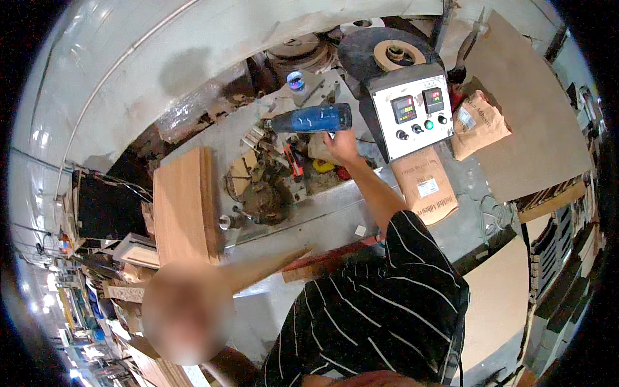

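Observation:
Over the machine table, my right hand (342,148) is closed on a blue, barrel-shaped heat gun (308,119). Its narrow nozzle points left, above a cluster of metal fittings (255,137). My left forearm (233,367) comes in at the lower left and runs into a round blurred patch, so the left hand and anything in it are hidden. A tan, smeared strip-like shape (264,271) sticks out of that patch toward the table's front edge. Below the heat gun lie a red-and-black hand tool (293,161) and a yellow piece (322,166).
Wooden panels (180,206) are stacked left of the table. A white control box (412,109) with displays and knobs stands right of the heat gun, near two brown paper sacks (425,184) (478,126). A large brown board (529,109) is at the far right.

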`<state>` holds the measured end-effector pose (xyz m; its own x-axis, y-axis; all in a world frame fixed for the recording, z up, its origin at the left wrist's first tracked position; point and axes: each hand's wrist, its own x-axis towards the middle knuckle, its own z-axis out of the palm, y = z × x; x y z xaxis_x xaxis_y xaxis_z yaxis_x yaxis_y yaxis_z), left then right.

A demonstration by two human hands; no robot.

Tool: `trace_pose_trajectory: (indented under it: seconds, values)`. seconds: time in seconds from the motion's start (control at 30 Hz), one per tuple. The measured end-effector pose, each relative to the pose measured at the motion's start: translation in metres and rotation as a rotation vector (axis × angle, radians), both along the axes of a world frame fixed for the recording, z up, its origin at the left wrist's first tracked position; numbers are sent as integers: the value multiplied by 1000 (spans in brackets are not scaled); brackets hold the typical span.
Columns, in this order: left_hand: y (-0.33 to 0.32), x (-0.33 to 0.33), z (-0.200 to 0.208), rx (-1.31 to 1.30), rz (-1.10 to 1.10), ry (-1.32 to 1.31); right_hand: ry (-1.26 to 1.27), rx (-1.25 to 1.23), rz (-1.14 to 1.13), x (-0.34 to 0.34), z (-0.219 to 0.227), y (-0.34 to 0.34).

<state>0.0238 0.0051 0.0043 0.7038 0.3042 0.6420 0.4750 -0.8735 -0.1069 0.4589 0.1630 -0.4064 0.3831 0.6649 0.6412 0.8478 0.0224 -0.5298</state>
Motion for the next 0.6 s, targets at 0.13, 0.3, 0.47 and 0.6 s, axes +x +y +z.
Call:
trace_pose_trajectory:
  seconds: [0.13, 0.3, 0.47, 0.6]
  values:
    - [5, -25, -17, -42, -42, 42, 388, -146, 196, 16, -46, -50]
    - [-3, -52, -19, -127, -69, 46, 460, -186, 228, 21, -104, -106]
    - [-18, -29, -17, -181, 38, -116, 374, 22, 175, 7, -111, -164]
    - [-20, -40, -20, -212, -79, -191, 127, 44, 157, -14, -52, -187]
